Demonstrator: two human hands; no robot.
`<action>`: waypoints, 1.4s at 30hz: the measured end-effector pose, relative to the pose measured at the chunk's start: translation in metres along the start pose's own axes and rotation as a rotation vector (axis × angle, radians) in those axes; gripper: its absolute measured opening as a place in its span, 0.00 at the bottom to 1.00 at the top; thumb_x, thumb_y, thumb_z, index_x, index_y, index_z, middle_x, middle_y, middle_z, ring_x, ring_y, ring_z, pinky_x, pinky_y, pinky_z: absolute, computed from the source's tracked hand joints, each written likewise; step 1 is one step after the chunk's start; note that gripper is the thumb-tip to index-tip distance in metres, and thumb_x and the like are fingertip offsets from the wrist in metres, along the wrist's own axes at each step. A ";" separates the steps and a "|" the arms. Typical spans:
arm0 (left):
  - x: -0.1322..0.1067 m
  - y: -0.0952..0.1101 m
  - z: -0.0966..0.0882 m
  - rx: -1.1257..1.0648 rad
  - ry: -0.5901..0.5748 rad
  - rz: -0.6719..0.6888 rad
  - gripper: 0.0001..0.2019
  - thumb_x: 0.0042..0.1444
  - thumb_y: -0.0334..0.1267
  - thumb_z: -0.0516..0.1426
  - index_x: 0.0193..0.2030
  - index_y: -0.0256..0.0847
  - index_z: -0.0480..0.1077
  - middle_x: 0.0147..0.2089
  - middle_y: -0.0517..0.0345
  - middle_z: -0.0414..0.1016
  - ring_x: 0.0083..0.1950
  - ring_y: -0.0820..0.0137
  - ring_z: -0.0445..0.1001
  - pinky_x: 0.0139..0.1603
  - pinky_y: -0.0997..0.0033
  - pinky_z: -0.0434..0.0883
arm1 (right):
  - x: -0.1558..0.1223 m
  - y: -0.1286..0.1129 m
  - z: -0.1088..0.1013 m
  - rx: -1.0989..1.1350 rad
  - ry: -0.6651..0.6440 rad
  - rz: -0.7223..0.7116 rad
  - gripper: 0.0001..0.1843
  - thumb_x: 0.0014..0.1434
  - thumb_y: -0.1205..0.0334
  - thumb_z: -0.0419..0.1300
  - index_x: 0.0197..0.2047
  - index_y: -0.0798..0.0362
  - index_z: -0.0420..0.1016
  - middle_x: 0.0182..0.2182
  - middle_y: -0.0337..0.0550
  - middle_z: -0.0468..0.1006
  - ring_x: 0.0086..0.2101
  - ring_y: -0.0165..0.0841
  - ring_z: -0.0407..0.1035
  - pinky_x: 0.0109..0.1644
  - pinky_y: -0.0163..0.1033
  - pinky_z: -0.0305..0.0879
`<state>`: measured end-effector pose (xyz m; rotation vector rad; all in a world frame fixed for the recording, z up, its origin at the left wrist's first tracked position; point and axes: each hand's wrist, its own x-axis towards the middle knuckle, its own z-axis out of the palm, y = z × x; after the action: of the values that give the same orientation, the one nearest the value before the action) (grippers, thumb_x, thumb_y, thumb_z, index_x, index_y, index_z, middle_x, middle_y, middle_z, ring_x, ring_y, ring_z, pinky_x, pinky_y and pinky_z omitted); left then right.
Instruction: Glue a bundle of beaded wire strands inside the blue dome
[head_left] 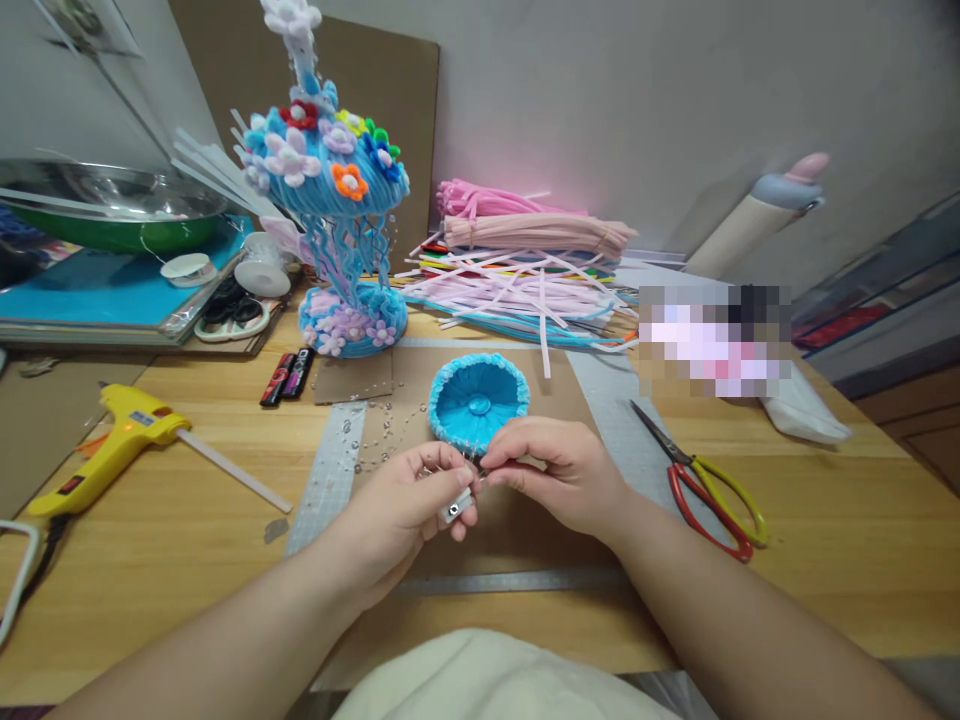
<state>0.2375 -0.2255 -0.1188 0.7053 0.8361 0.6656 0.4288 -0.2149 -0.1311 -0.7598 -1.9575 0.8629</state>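
Observation:
My left hand (427,495) is closed around a small white block (454,508) with a dark round spot on its face; it looks like a little battery case. Fine, shiny strands show between the fingers. Close beside it, my right hand (559,470) pinches a thin wire-like strand (481,474), its fingertips almost meeting the left ones. Just beyond both hands lies a blue fuzzy bowl-shaped piece (480,395), hollow side up, with a frilled rim. Strings of small clear beads (375,435) lie on the board to its left.
A cardboard sheet (517,545) lies over a grey cutting mat (330,500). Left stand a yellow glue gun (124,445) and batteries (288,377). Behind are a flowered blue pipe-cleaner lamp shape (330,170) and pipe-cleaner bundles (525,240). Red-and-yellow-handled scissors (701,485) lie right.

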 end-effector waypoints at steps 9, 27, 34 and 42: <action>-0.002 0.000 0.000 -0.002 -0.052 -0.047 0.08 0.54 0.35 0.60 0.28 0.35 0.66 0.29 0.59 0.70 0.25 0.79 0.66 0.24 0.80 0.63 | -0.001 -0.001 0.003 -0.050 0.034 -0.014 0.04 0.61 0.68 0.59 0.35 0.53 0.74 0.30 0.43 0.77 0.33 0.31 0.71 0.38 0.36 0.67; -0.001 0.002 -0.005 0.105 -0.010 0.027 0.08 0.50 0.37 0.64 0.30 0.35 0.71 0.28 0.61 0.71 0.28 0.79 0.67 0.30 0.80 0.63 | 0.001 -0.010 0.009 0.285 0.072 0.274 0.06 0.59 0.61 0.62 0.31 0.54 0.73 0.30 0.42 0.74 0.32 0.32 0.68 0.38 0.37 0.64; 0.003 0.003 -0.003 0.073 0.092 0.083 0.10 0.46 0.39 0.66 0.28 0.36 0.72 0.21 0.63 0.70 0.23 0.78 0.66 0.25 0.79 0.65 | 0.001 -0.015 0.029 0.697 0.236 0.599 0.12 0.51 0.58 0.69 0.34 0.54 0.72 0.27 0.36 0.72 0.26 0.26 0.66 0.28 0.30 0.63; 0.002 0.006 -0.001 -0.061 0.129 0.082 0.15 0.42 0.34 0.69 0.37 0.36 0.73 0.29 0.61 0.74 0.28 0.77 0.73 0.31 0.79 0.72 | -0.001 -0.011 0.031 0.969 0.276 0.728 0.13 0.48 0.59 0.71 0.30 0.56 0.73 0.23 0.36 0.74 0.22 0.24 0.66 0.24 0.28 0.60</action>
<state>0.2366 -0.2206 -0.1155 0.6492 0.9050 0.8139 0.4000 -0.2308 -0.1354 -0.8997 -0.7883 1.8173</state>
